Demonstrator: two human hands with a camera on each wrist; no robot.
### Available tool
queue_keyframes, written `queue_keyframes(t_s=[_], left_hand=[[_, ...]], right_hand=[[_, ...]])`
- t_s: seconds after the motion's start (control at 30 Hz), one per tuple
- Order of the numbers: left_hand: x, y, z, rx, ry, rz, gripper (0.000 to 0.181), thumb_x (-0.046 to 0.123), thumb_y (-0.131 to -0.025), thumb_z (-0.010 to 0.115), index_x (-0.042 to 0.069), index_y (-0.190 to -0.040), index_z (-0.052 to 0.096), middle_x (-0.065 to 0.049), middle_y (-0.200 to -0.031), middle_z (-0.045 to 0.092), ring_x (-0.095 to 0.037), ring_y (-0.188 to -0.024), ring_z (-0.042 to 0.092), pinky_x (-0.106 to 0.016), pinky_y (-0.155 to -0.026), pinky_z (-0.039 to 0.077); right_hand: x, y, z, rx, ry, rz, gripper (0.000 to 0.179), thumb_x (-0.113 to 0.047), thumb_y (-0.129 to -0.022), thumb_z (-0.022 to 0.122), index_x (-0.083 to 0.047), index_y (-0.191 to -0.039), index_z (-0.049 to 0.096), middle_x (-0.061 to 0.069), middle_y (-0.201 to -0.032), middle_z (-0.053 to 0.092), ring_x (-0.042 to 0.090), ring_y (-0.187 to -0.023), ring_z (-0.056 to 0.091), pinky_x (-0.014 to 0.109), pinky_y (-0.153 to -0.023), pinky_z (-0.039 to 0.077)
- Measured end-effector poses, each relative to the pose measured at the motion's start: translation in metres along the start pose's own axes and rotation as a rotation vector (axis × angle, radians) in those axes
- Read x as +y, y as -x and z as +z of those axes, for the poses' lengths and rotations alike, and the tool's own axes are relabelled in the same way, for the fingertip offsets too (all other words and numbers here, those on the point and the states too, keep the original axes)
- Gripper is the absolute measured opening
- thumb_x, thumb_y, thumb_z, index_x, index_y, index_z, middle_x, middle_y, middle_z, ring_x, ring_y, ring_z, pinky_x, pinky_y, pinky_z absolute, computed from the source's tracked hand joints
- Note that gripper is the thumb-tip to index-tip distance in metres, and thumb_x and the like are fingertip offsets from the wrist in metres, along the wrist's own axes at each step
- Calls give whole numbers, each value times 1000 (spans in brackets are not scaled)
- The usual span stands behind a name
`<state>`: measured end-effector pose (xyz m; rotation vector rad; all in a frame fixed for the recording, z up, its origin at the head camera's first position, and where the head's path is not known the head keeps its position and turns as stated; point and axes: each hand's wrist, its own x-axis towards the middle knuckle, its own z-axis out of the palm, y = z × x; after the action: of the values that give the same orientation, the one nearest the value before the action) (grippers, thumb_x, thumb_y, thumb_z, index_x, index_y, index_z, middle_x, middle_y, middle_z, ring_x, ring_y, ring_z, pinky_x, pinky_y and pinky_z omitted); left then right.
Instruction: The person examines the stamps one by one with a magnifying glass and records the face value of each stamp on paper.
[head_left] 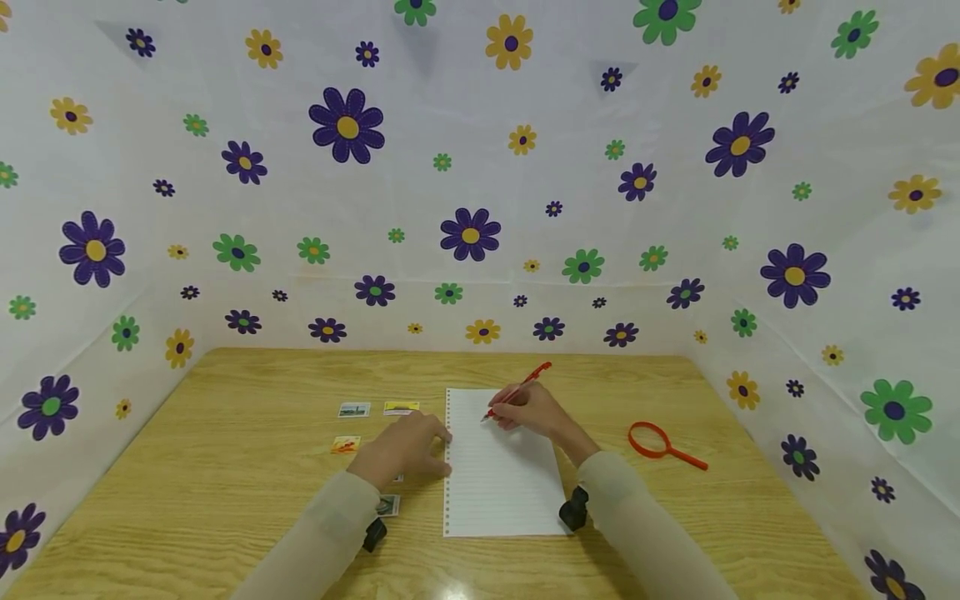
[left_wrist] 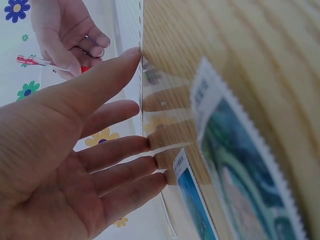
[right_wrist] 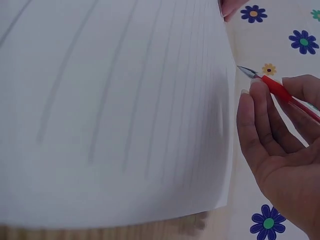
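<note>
The pen (head_left: 517, 393) in the right hand (head_left: 532, 408) is red at grip and end, its barrel clear, its tip silvery. Beneath that hand, the paper (head_left: 502, 487) is white with thin grey rules; to its right, the magnifier (head_left: 688, 458) is plain orange-red. Just beyond the left hand (head_left: 405, 447) is a yellow stamp (head_left: 401, 407); to its left, an orange stamp (head_left: 347, 445) with yellow. The table (head_left: 225, 458) around both hands is yellow-brown, wood-grained. Beyond them, the white cloth (head_left: 412, 183) carries purple, yellow and green flowers.
</note>
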<state>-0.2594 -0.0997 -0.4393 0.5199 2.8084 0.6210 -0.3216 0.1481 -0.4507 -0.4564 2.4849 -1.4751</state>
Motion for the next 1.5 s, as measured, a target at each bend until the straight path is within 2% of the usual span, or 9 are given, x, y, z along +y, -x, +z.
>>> queue_keyframes(t_s=[0.27, 0.53, 0.87, 1.2, 1.5], left_hand=[[0, 1, 0, -1, 5, -3, 45, 29, -82, 88, 11, -121, 76, -9, -134, 69, -34, -132, 58, -54, -114, 46], [-1, 0, 0, -4, -4, -3, 46, 31, -83, 88, 12, -122, 76, -9, -136, 68, -33, -132, 58, -54, -115, 46], [-2, 0, 0, -1, -10, -7, 47, 33, -83, 88, 13, -123, 75, -8, -136, 68, -32, -133, 57, -53, -115, 46], [-2, -2, 1, -4, -12, -2, 46, 32, -83, 88, 12, -122, 76, -7, -134, 70, -32, -133, 59, -53, -115, 46], [-3, -3, 3, -6, -12, -2, 46, 32, -83, 87, 13, -123, 75, -6, -136, 69, -32, -134, 58, -52, -116, 45]], right_hand=[[-1, 0, 8, 44, 42, 87, 18, -21, -94, 77, -7, -105, 77, 6, -91, 79, 10, -73, 71, 26, -70, 61], [-2, -3, 11, 56, 47, 110, 18, -22, -93, 78, -9, -105, 78, 6, -91, 79, 12, -73, 70, 26, -71, 60], [-3, -6, 16, 46, 68, 173, 19, -28, -92, 79, -14, -105, 80, 0, -88, 78, 10, -74, 67, 22, -68, 54], [-4, -8, 22, 50, 99, 189, 17, -29, -92, 78, -15, -101, 79, -2, -83, 76, 10, -72, 65, 22, -65, 49], [-5, -6, 23, 106, 104, 189, 20, -28, -93, 77, -13, -106, 79, 2, -84, 77, 11, -70, 66, 22, -63, 51]])
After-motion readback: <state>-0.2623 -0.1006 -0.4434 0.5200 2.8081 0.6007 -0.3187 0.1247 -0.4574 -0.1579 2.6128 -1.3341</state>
